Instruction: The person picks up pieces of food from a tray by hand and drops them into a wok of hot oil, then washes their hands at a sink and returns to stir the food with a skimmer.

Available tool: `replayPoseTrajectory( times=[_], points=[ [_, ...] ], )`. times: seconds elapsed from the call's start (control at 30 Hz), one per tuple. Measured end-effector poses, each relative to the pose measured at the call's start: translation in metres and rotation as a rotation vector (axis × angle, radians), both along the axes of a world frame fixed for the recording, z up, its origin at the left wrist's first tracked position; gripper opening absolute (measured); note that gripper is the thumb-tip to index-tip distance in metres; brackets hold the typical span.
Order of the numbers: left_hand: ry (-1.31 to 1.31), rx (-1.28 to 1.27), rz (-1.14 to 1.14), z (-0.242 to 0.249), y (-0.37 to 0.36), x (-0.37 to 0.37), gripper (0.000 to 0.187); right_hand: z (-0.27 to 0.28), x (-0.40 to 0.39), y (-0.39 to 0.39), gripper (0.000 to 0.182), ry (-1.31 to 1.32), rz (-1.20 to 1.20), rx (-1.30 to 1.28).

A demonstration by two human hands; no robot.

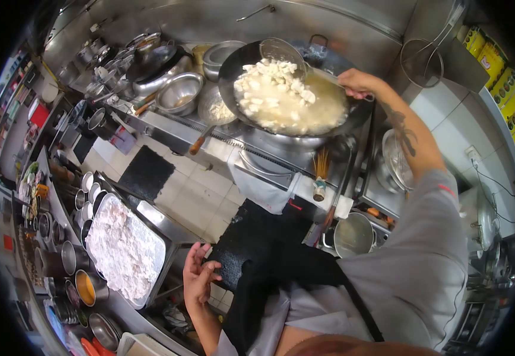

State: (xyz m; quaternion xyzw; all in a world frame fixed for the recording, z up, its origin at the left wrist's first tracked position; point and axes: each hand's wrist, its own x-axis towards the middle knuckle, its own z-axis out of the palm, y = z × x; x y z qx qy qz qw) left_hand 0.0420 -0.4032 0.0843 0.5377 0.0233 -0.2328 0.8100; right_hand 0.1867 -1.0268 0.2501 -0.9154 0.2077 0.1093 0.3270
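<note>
My right hand (358, 84) is closed round the handle of a wire skimmer (284, 56) over a large dark wok (229, 77) on the stove. The skimmer's round basket rests at the wok's far side. Pale chunks of food (275, 89) lie in bubbling, cloudy liquid in the wok. Down at the lower middle, my left hand (200, 273) holds nothing, its fingers bent and apart. A metal tray of white, floury pieces (125, 246) is to the left of that hand.
Metal bowls (180, 95) and a wood-handled strainer (217, 110) stand left of the wok. A bamboo brush (320, 175) and a pot (353, 234) sit in front of it. Another strainer (422, 62) hangs at the upper right. Black mats (146, 173) lie on the tiled floor.
</note>
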Motion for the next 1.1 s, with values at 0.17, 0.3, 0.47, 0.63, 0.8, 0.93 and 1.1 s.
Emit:
replayPoseTrajectory(
  times=[0.17, 0.3, 0.47, 0.63, 0.8, 0.93, 1.1],
  points=[
    [-0.041, -0.005, -0.028, 0.01, 0.013, 0.006, 0.063, 0.056, -0.041, 0.049, 0.026, -0.033, 0.043, -0.115],
    [-0.076, -0.071, -0.059, 0.016, 0.033, 0.011, 0.063, 0.095, -0.078, 0.079, 0.03, -0.027, 0.107, -0.351],
    [-0.125, -0.16, -0.087, 0.02, 0.049, 0.021, 0.065, 0.128, -0.125, 0.115, 0.03, 0.073, 0.165, -0.542],
    [-0.139, -0.144, -0.134, 0.02, 0.052, 0.033, 0.066, 0.13, -0.171, 0.16, 0.03, 0.191, 0.074, -0.66],
    [-0.134, -0.138, -0.192, 0.016, 0.046, 0.041, 0.068, 0.088, -0.188, 0.158, 0.026, 0.184, 0.201, -0.812],
    [-0.13, -0.141, -0.237, 0.013, 0.037, 0.045, 0.068, 0.007, -0.165, 0.112, 0.019, 0.176, 0.2, -0.885],
    [-0.145, -0.152, -0.264, 0.012, 0.032, 0.044, 0.069, -0.018, -0.132, 0.127, 0.018, 0.116, 0.137, -0.957]
  ],
)
